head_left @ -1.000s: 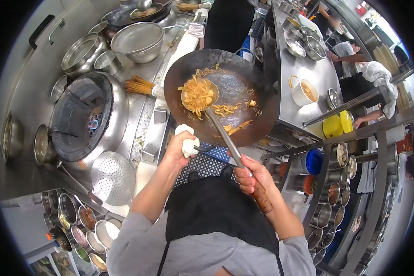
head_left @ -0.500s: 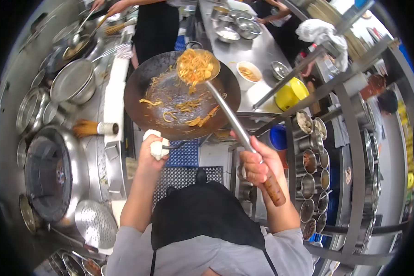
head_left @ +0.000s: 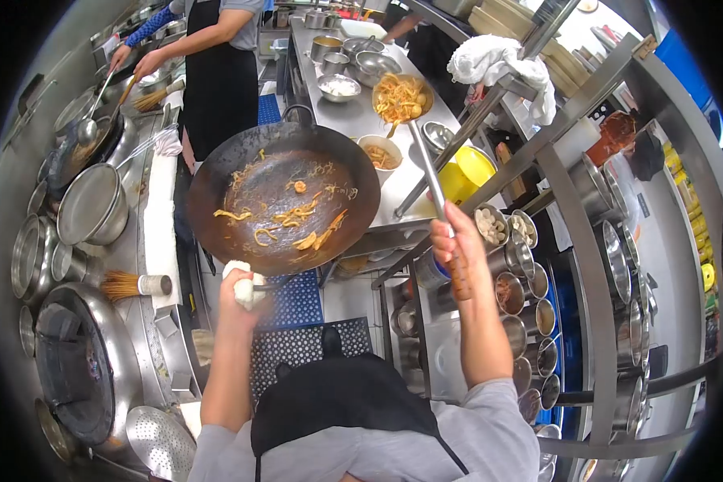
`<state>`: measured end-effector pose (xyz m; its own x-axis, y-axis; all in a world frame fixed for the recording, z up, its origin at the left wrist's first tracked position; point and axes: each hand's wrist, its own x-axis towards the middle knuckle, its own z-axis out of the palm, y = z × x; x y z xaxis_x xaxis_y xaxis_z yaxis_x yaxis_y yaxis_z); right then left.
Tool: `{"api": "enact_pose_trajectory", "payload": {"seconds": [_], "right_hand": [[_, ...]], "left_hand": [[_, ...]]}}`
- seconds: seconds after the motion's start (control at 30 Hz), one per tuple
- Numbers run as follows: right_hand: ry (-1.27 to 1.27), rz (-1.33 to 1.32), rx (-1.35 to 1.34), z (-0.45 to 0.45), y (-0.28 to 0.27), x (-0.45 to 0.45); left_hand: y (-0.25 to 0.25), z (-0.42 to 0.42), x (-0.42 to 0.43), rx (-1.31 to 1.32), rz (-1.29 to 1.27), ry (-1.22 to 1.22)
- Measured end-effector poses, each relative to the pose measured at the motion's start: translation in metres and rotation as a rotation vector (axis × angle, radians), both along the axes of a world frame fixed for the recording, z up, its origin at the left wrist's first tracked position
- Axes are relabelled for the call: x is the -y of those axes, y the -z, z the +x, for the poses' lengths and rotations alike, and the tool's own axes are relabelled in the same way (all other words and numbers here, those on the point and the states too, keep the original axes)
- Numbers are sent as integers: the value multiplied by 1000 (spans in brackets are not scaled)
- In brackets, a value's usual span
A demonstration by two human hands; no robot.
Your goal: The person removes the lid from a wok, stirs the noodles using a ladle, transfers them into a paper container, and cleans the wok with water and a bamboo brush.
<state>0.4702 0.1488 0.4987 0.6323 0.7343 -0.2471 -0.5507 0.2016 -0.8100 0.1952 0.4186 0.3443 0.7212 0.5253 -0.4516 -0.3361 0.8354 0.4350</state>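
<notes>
Wok (head_left: 285, 193) w/ noodle scraps (head_left: 296, 210) inside is held over the floor mats, btwn stove side & steel counter (head_left: 361, 104); its handle is gripped by the L hand (head_left: 241, 293) thru a white cloth (head_left: 247, 287). Ladle (head_left: 426, 153), heaped w/ noodles (head_left: 399, 98), is grasped by its brown-ended handle in the R hand (head_left: 460, 241), bowl end raised over the counter, nr the white tub (head_left: 379, 154), in which food can be seen. Yellow container (head_left: 467, 170) is seen to the tub's right.
</notes>
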Motion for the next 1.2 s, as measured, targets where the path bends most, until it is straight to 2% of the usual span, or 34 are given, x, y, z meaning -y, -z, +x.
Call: {"api": "enact_pose_trajectory", "payload": {"seconds": [0.07, 0.17, 0.27, 0.47, 0.8, 0.83, 0.93, 0.97, 1.07, 1.1, 1.2], "right_hand": [[141, -126, 58, -5, 23, -4], [89, -140, 86, 7, 86, 12], [113, -286, 139, 10, 115, 19], [89, -585, 467, 6, 107, 17], [297, -877, 1256, -3, 126, 16], [289, -837, 1285, 0, 126, 19], [246, -975, 1291, -14, 105, 15], [330, -895, 1408, -10, 123, 16], [275, -771, 1071, 6, 137, 10], [260, -654, 841, -8, 121, -1], [246, -463, 612, -17, 110, -22]], "left_hand": [[-4, -5, 2, -27, 4, -22], [-6, -26, 0, -30, 46, 53], [-22, -43, 8, -123, 79, 46], [-16, -55, 9, -184, 108, -11], [20, -56, -10, -186, 55, -58], [21, -55, -10, -193, 65, -53], [14, -50, -14, -184, 83, -44], [20, -48, -18, -163, 74, -46], [45, -41, -27, -104, 82, -52], [43, -38, -31, -84, 98, -54], [27, -35, -31, -138, 103, -44]]}}
